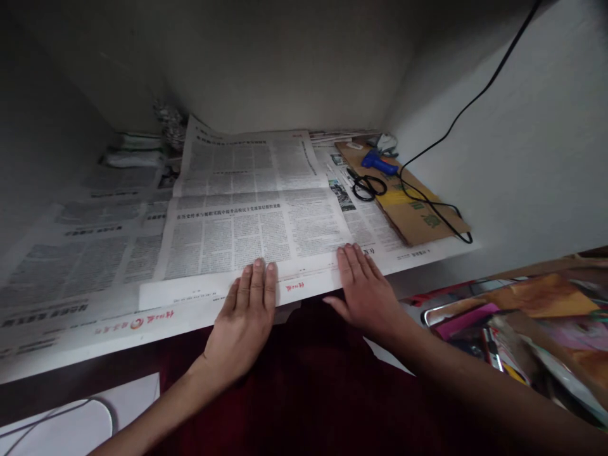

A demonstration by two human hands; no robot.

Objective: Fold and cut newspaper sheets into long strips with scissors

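A large newspaper sheet [228, 221] lies over other newspapers that cover the table. Its near edge is a white strip with red print, close to the table's front edge. My left hand [244, 323] rests flat on that near edge, fingers extended and pointing away from me. Farther right, my right hand [363, 288] lies on the sheet's near right corner, its fingers stretched out and the thumb apart over the table edge. Neither hand holds anything. A crease runs across the middle of the sheet.
On the right, black-handled scissors [369, 187] and a blue glue gun [379, 162] with a black cable lie on and beside a cardboard piece [422, 215]. Crumpled paper [171, 126] stands at the back left. Assorted items [522, 335] fill the lower right.
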